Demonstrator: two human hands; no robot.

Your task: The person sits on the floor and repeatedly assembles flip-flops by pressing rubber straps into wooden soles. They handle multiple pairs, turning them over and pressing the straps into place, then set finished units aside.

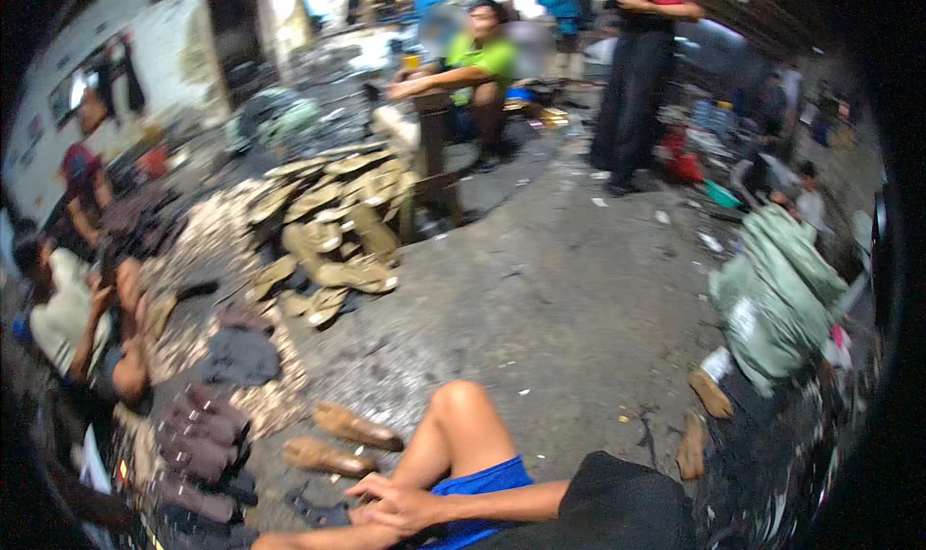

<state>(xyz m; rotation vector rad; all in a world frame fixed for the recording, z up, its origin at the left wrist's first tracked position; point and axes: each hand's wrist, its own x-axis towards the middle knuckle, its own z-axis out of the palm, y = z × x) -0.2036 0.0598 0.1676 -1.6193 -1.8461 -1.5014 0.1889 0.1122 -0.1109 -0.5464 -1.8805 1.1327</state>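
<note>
Well, through the head view I look down at the two hands, crossed by the bare knee and the blue shorts. The right hand, reaching out of a black sleeve, lies across the left arm near its wrist; its fingers are loosely bent and partly spread, and I see no item in its hold. The left hand is mostly covered by it, so I cannot tell how far open that one is or whether it grips anything. Just beyond them, apart from the fingers, two brown shoe forms lie side by side on the floor, toes pointing right. Near the left arm I make out a small black piece, and farther left, rows of dark brown sandals beside a dark cloth. Past these, a heap of tan soles sits next to pale scraps. Over on the right I have a bulging green sack, with two more brown forms near its foot. A seated person in a bright green shirt rests both arms forward, well apart from the hands.
</note>
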